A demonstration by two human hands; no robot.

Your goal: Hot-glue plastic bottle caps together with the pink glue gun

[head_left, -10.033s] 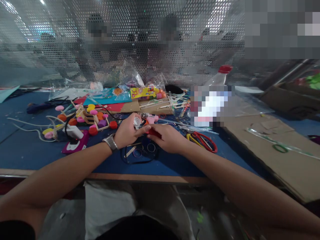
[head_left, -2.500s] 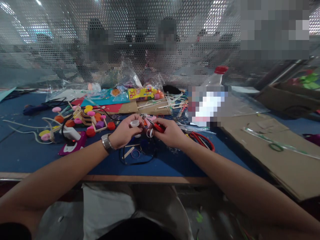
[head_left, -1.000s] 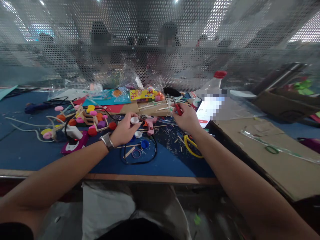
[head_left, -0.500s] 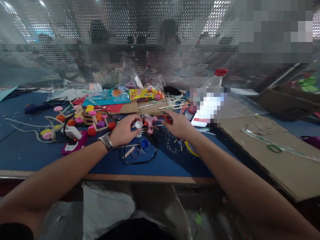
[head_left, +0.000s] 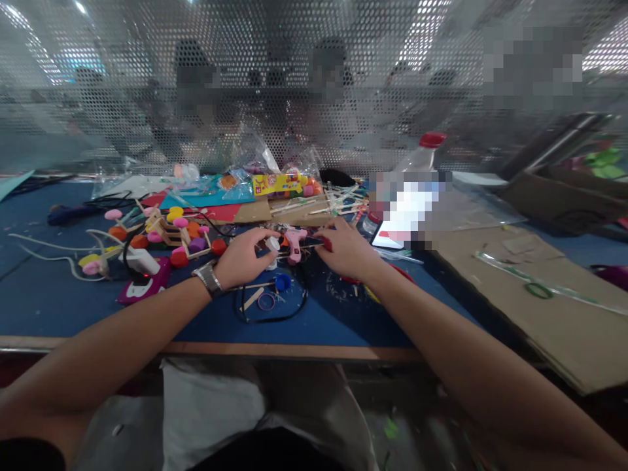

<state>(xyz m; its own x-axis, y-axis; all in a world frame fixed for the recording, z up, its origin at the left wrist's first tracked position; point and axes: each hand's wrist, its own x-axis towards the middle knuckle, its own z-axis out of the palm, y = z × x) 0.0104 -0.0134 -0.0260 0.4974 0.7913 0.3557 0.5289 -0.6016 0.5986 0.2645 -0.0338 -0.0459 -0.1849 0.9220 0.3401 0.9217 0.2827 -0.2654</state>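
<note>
My left hand is closed around a small white cap-like piece, pinched between thumb and fingertips. A pink glue gun lies between my two hands. My right hand is closed on a red-handled tool, and a thin grey tip points left from it toward the glue gun. The fingers hide most of that tool, so its kind is unclear. Below my left hand are a blue bottle cap, a purple ring and a wooden stick.
Left stands a stick model with coloured discs, near a purple power strip. A black cable loops in front. Wooden sticks and a yellow packet lie behind. A lit phone, a red-capped bottle and cardboard are at right.
The white piece in my left hand has tilted. My right hand has turned slightly, bringing the red-handled tool lower. Red curved parts now show beside the yellow one under my right forearm.
</note>
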